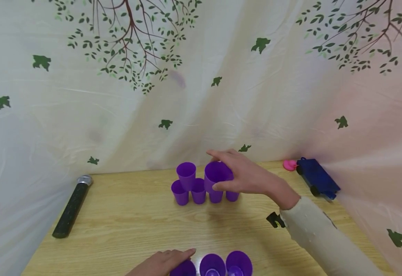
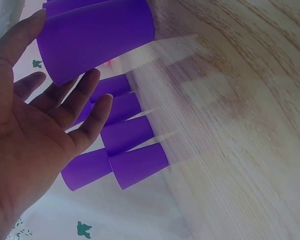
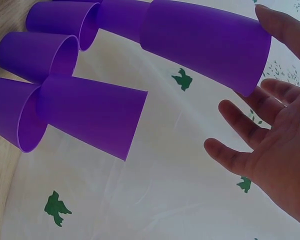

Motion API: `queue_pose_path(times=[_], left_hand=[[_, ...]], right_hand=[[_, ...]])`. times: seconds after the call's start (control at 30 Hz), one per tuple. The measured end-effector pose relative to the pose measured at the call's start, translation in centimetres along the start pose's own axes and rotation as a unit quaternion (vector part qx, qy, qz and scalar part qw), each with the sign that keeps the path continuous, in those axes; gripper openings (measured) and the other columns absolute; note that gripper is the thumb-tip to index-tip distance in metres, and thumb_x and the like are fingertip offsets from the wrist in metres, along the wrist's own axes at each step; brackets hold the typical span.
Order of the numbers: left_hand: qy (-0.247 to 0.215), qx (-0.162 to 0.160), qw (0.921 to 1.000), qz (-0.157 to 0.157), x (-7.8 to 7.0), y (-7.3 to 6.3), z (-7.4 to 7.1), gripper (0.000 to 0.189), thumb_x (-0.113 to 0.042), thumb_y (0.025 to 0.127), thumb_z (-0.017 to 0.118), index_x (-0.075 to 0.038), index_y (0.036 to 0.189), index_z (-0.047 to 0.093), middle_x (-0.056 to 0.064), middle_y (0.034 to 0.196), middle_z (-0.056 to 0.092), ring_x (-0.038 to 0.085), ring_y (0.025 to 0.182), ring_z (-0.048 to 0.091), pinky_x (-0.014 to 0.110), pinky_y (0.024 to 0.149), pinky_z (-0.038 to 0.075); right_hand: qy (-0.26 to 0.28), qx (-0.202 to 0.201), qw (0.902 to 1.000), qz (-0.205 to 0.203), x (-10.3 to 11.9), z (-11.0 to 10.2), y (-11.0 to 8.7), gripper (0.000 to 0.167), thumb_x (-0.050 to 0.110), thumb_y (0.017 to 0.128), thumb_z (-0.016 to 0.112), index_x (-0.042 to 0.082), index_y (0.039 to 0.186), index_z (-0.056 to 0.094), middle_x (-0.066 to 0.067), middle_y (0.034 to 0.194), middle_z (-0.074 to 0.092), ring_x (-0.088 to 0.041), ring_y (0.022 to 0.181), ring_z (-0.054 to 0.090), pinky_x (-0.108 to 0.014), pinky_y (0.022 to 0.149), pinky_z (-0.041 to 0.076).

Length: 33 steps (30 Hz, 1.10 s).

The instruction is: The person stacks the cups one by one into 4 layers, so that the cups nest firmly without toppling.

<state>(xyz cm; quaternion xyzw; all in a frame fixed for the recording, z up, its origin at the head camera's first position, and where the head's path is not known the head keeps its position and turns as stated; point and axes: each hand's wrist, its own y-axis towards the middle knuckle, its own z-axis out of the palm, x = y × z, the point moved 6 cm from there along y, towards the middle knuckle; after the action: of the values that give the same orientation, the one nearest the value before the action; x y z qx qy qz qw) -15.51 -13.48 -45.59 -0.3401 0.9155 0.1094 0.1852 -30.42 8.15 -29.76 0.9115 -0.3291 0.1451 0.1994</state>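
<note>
keep the held cup [image 1: 215, 176] upright and bring it down slowly — best with its base centred across two of the lower cups [image 1: 198, 192] at the right end of the far row, in line with the upper cup [image 1: 186, 176] resting on the left pair. probably light enough to skid, so better to avoid nudging its neighbours and to free the thumb without dragging the rim.

right hand [image 1: 244, 174] reaching in from the right, sleeve [image 1: 315, 234] slanting up from the near side, grasping the purple cup near its rim, thumb on the near side and fingers beyond. left hand [image 1: 163, 262] low at the near side, thumb at the rim of the near cup [image 1: 183, 269], fingers spread about its wall — cannot tell about a firm grip. just right of it on the tabletop [image 1: 132, 218], two spare cups [image 1: 213, 264], upright.
</note>
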Motion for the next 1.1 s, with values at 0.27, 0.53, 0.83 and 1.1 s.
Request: queue_pose_path(times=[0.27, 0.53, 0.83, 1.1], left_hand=[[0.008, -0.014, 0.9997, 0.019, -0.01, 0.02, -0.15, 0.067, -0.055, 0.098, 0.055, -0.023, 0.154, 0.038, 0.000, 0.131, 0.066, 0.015, 0.114, 0.064, 0.032, 0.084, 0.056], [0.001, 0.002, 1.0000, 0.004, 0.06, -0.07, 0.05, 0.067, -0.056, 0.098, 0.053, -0.024, 0.155, 0.038, -0.001, 0.133, 0.065, 0.015, 0.117, 0.063, 0.033, 0.086, 0.055], [-0.002, 0.017, 0.9999, 0.000, 0.05, 0.00, 0.12, 0.068, -0.057, 0.097, 0.055, -0.024, 0.155, 0.038, 0.000, 0.133, 0.064, 0.015, 0.117, 0.062, 0.033, 0.085, 0.055], [0.000, 0.020, 0.9998, -0.003, 0.04, -0.03, 0.15, 0.068, -0.057, 0.097, 0.054, -0.023, 0.154, 0.039, 0.000, 0.133, 0.064, 0.015, 0.117, 0.063, 0.034, 0.086, 0.055]], right_hand=[[-0.001, 0.004, 1.0000, 0.008, -0.15, 0.08, -0.01, 0.088, 0.041, 0.085, 0.078, 0.016, 0.156, 0.034, 0.001, 0.129, 0.063, -0.025, 0.133, 0.048, -0.049, 0.110, 0.044], [-0.001, 0.008, 0.9998, 0.016, -0.23, 0.19, 0.11, 0.088, 0.041, 0.085, 0.078, 0.017, 0.157, 0.034, 0.001, 0.130, 0.063, -0.026, 0.135, 0.047, -0.050, 0.111, 0.043], [0.001, 0.008, 0.9998, 0.018, -0.40, 0.23, 0.29, 0.088, 0.041, 0.085, 0.078, 0.016, 0.157, 0.034, 0.002, 0.129, 0.063, -0.026, 0.135, 0.046, -0.051, 0.110, 0.043], [0.012, 0.011, 0.9996, 0.025, -0.59, 0.29, 0.45, 0.088, 0.040, 0.085, 0.078, 0.017, 0.157, 0.033, 0.001, 0.131, 0.062, -0.028, 0.137, 0.044, -0.052, 0.112, 0.042]])
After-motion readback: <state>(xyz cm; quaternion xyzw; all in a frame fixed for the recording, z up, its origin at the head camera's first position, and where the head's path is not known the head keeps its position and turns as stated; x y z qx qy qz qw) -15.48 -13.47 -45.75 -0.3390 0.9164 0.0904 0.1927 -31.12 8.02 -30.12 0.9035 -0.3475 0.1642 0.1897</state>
